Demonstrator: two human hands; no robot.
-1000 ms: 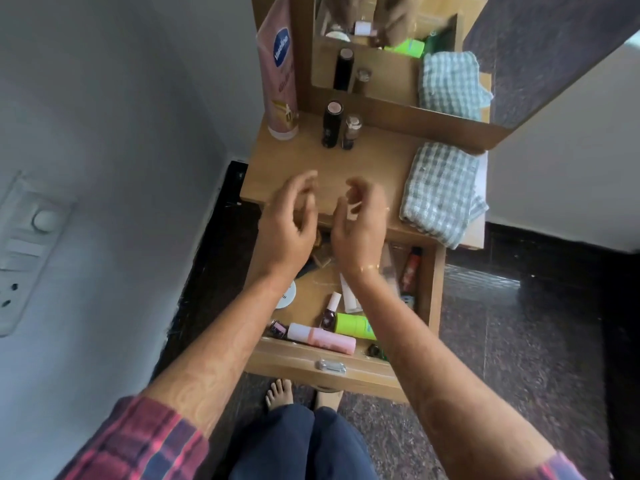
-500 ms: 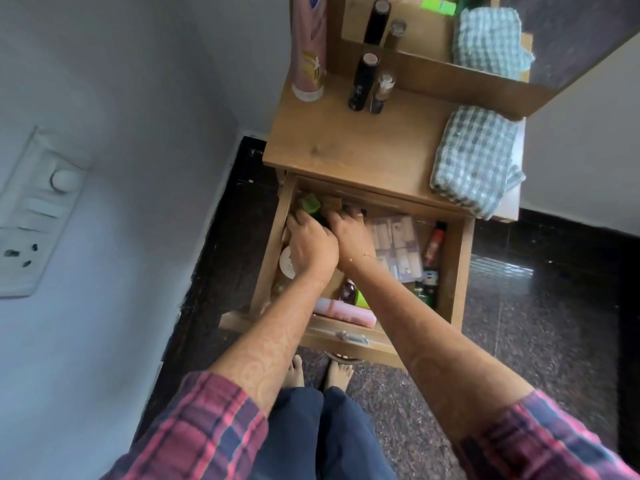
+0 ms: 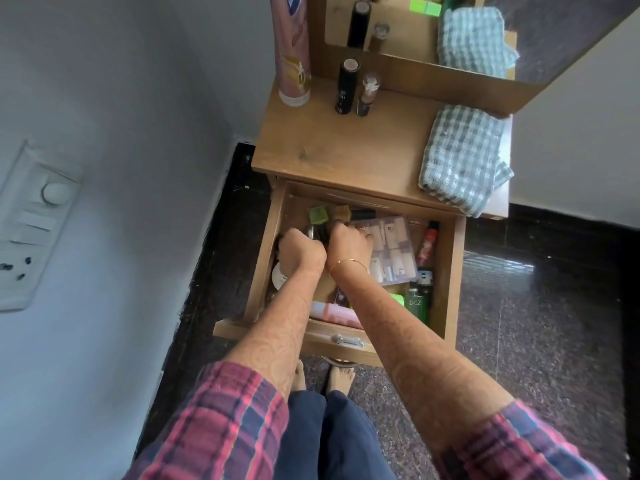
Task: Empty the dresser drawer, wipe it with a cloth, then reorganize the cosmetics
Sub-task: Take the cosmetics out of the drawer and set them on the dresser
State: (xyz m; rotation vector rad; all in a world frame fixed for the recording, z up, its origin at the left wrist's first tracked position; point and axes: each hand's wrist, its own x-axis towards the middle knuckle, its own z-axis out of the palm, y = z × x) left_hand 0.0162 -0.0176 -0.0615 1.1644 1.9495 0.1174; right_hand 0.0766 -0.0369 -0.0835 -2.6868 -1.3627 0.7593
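Both hands are down inside the open wooden dresser drawer (image 3: 446, 271), side by side near its far left corner. The left hand (image 3: 301, 249) is bunched into a fist with its fingers curled downward around a small dark item; what exactly it holds cannot be told. The right hand (image 3: 349, 242), with a thin gold bangle (image 3: 346, 263) at its wrist, reaches beside it with its fingers bent down among the cosmetics; whether they have closed on anything cannot be told.

Just beyond the hands lie a small green-capped container (image 3: 318, 214) and a tan brush-like piece (image 3: 341, 213). To the right of the right hand sits a clear flat packet of small sachets (image 3: 394, 251), and further right a red tube (image 3: 427, 242) rests along the drawer's side. Nearer the front are a dark green bottle (image 3: 415, 304), a pink tube (image 3: 332, 311) and a white round lid (image 3: 280, 277), all partly hidden by the forearms.

On the wooden worktop (image 3: 346, 150) above the drawer, a folded green-and-white checked cloth (image 3: 460, 157) lies at the right edge. At the back stand a tall pink lotion bottle (image 3: 292, 53), a black cylindrical bottle (image 3: 346, 86) and a small glass bottle (image 3: 367, 95), close together before the mirror (image 3: 554, 29).
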